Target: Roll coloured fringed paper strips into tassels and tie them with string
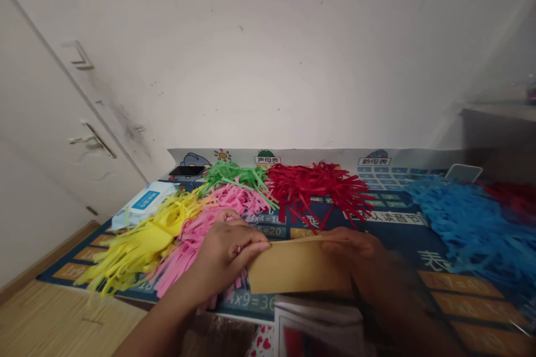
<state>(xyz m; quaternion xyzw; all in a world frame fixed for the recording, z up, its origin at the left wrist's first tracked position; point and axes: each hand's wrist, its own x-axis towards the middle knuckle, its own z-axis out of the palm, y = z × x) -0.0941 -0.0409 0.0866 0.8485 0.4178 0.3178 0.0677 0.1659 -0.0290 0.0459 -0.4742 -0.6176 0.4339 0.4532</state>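
Between my two hands is a folded sheet of yellow-orange paper (299, 268), held over the front edge of the table. My left hand (230, 245) pinches its upper left corner between thumb and fingers. At the upper right end, my right hand (354, 248) grips the same paper, partly blurred and in shadow. Just beyond my left hand lie fringed pink paper strips (234, 198) and a yellow fringed bundle (151, 240). Red paper strips (314, 184) lie behind the paper, with green strips (234, 175) to their left.
Blue strips (473, 223) heap up at the right. A wipes pack (146, 203) and a dark phone (188, 171) lie at the left. The printed table mat (393, 251) meets a white wall (293, 67). A white box-like object (318, 318) stands below the front edge.
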